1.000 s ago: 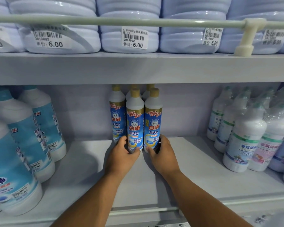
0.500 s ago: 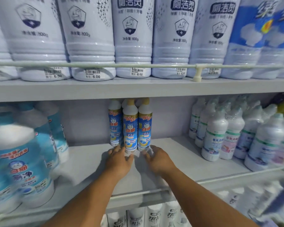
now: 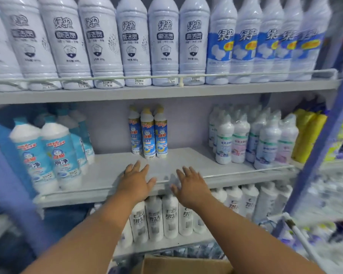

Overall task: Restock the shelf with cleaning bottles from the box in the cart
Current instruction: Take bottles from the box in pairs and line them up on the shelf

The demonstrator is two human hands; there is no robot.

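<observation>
Both hands, left hand and right hand, have let go of the blue bottles; fingers are spread and empty, so more bottles from the box probably come next.

Three bottles stand mid-shelf — both hands before them.
</observation>
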